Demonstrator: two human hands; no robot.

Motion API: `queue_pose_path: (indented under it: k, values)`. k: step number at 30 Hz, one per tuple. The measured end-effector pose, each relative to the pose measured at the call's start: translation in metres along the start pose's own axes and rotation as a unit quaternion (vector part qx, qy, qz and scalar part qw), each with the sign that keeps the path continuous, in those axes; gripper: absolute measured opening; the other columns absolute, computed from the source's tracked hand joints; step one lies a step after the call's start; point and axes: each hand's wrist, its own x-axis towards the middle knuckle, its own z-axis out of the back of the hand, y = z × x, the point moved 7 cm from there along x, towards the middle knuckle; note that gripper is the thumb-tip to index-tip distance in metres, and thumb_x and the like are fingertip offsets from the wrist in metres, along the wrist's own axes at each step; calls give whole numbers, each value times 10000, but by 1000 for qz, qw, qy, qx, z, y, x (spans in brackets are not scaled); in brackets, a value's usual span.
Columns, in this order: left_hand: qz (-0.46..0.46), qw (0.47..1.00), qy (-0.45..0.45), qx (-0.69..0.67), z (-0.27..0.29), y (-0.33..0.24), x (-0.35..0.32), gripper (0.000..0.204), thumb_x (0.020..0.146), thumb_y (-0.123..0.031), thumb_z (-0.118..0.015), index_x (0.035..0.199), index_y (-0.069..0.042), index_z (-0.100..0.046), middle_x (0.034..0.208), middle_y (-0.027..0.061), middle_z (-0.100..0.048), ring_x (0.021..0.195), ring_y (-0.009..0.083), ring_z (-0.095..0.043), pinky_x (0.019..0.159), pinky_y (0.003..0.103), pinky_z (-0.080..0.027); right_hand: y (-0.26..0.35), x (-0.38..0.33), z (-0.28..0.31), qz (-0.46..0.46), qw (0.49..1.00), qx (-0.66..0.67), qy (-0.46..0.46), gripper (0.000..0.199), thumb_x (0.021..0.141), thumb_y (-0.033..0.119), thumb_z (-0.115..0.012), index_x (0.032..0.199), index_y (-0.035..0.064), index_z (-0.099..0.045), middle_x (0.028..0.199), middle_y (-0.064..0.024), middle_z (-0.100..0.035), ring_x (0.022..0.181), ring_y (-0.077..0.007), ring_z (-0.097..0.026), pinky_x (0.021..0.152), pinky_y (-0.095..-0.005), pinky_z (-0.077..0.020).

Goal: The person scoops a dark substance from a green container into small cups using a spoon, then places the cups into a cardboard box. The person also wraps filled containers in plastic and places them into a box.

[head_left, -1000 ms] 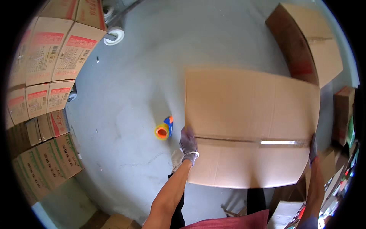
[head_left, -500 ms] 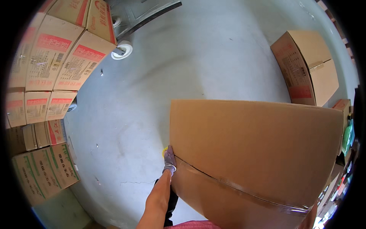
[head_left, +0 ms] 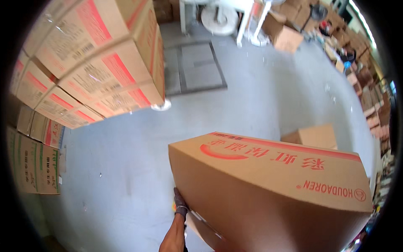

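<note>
A large brown cardboard box [head_left: 260, 206] with red printing on its far side fills the lower right, tilted in front of me. My left hand [head_left: 180, 202], in a dark glove, grips its left edge, the fingers pointing up along the side. My right hand is out of sight; the box covers the area where its far right end lies. Beyond the box, a smaller-looking carton [head_left: 317, 136] sits on the floor, partly hidden by it.
To the left rises a stack of cartons with red bands [head_left: 100, 75]; green-striped cartons [head_left: 33, 164] stand nearer. A flat dark-edged frame [head_left: 203, 65] lies on the grey floor [head_left: 126, 164]. White equipment [head_left: 219, 19] stands at the back, and piled boxes [head_left: 371, 96] line the right.
The box has tipped so its printed side now shows, and its far edge sits lower in view. My view has swung up and left, bringing the back of the room in. The left hand keeps its hold.
</note>
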Motion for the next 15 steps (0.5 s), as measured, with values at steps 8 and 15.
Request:
queue_pose_path:
  k: [8, 15]
  values:
    - [-18, 924, 96, -371, -147, -155, -19, 806, 947, -705, -271, 1458, -96, -408, 1425, 144, -485, 1275, 344, -475, 1077, 476, -388, 340, 145, -42, 162, 983, 19, 89, 510, 1032, 456, -424, 1122, -7, -621, 1028, -45, -590, 914, -147, -505, 811, -334, -443]
    - [-22, 882, 55, -467, -205, -81, 63, 896, 914, -760, -192, 1491, -100, -377, 1479, 142, -439, 1327, 374, -422, 1096, 521, -361, 578, 233, -141, 336, 927, -24, 163, 553, 1025, 475, -435, 982, -12, -693, 833, -6, -620, 755, -117, -518, 692, -330, -471]
